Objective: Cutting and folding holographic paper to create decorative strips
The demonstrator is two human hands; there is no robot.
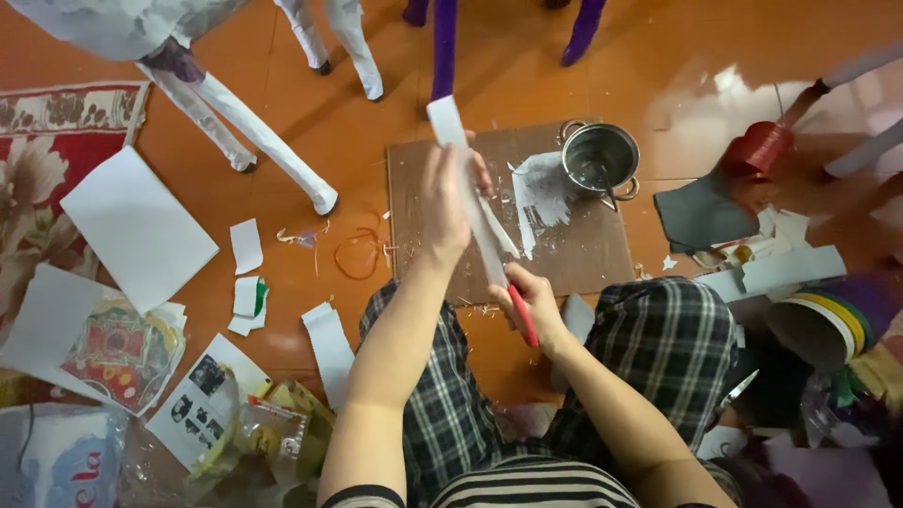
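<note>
My left hand (pixel 446 202) is raised over a brown cardboard sheet (pixel 588 254) on the floor and grips a long white paper strip (pixel 453 141) that rises above my fingers. My right hand (pixel 530 303) sits lower, just under the strip's lower end, and holds a red-handled cutting tool (pixel 523 315) against the paper. I cannot tell whether it is a knife or scissors. My knees in checked trousers (pixel 670 350) frame the hands.
A small steel pot (pixel 600 156) and white glue smears lie on the cardboard. White paper pieces (pixel 137 229), printed sheets, a rubber band (pixel 357 254), tape rolls (pixel 820 325), a dark paper sheet (pixel 704 214) and white papier-mâché legs (pixel 246 127) surround me.
</note>
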